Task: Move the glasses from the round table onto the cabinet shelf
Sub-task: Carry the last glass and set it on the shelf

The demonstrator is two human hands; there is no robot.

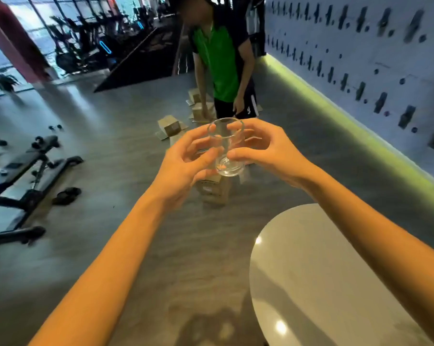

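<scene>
Hands are meeting out in front of you: your left hand [183,168] and right hand [266,151] are both curling fingers around a clear glass [226,147], holding it upright in the air, beyond the round table [323,283] at lower right. Cardboard boxes [212,188] are lying on the floor beneath it.
</scene>
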